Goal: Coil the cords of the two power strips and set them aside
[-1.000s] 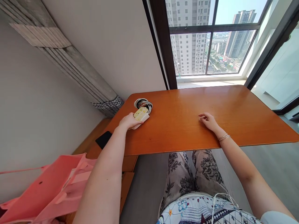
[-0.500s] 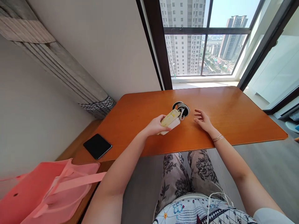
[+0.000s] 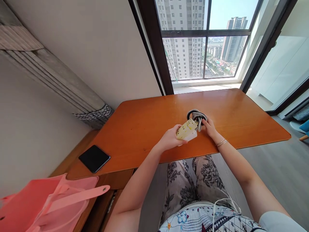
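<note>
- Orange-brown worktop (image 3: 145,129) in a daylit room, with a black tablet (image 3: 94,158) lying flat at its near left corner
- Beyond the worktop, far up and to the right of the tablet, a dark-framed window (image 3: 183,54) shows tall buildings outside
- Gathered grey curtain (image 3: 67,87) against the wall, further from the person than the tablet and up to its left
- Open pink bag (image 3: 48,199) just nearer the person than the tablet and to its left, its strap reaching rightward
- Power strip (image 3: 187,128), pale yellow on top and white along the side, well to the right of the tablet and a little further off, tilted; whether it touches the worktop I cannot tell
- Coiled cable (image 3: 198,116), grey and black, at the strip's far end, on the side away from the tablet
- Left hand (image 3: 170,138), between tablet and coil, has its fingers wrapped round the strip's near end, thumb along the lower side
- Right hand (image 3: 211,127), furthest from the tablet, has its fingers pinching the coil's right edge, some tips hidden; thin bracelets (image 3: 221,142) circle that wrist
</note>
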The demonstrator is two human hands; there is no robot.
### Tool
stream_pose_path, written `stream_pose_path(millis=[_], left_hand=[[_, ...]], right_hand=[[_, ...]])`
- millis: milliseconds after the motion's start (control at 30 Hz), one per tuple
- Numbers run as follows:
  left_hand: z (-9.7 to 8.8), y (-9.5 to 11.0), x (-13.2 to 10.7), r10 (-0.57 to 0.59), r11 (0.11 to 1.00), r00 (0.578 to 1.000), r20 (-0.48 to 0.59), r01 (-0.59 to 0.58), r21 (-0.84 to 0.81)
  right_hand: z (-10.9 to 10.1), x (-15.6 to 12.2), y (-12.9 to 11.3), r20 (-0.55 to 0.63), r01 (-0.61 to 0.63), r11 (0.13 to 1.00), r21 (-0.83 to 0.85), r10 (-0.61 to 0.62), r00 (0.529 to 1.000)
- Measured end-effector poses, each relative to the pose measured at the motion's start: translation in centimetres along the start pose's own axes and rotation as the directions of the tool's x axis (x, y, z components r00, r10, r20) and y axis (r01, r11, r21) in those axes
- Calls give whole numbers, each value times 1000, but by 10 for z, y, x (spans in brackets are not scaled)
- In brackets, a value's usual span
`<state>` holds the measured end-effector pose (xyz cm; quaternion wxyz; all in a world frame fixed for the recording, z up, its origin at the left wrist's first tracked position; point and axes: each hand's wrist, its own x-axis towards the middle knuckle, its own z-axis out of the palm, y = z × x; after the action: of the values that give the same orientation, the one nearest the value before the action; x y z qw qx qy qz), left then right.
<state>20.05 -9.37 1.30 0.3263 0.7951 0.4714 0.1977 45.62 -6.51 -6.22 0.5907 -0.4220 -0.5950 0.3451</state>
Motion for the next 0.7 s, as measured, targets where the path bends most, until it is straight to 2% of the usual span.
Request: stream_pose_path(millis=[167,400,567,700], left_hand=[[2,-2,-2,-32,998,999,18,31,50],[8,0,4,11,999,998,55,-13,50],[5,-16,25,37,987,991,128,-16,-163],[11,-30,62,-76,937,996,-42,57,-344]], right_hand=[[0,-1,-1,8,-94,994,55,94,996],[2,0,-2,11,-213,934,288,219,976],[3,4,-2,1,-223,915,336,236,972],[5,7,-3,40,-288,859,423,300,953]])
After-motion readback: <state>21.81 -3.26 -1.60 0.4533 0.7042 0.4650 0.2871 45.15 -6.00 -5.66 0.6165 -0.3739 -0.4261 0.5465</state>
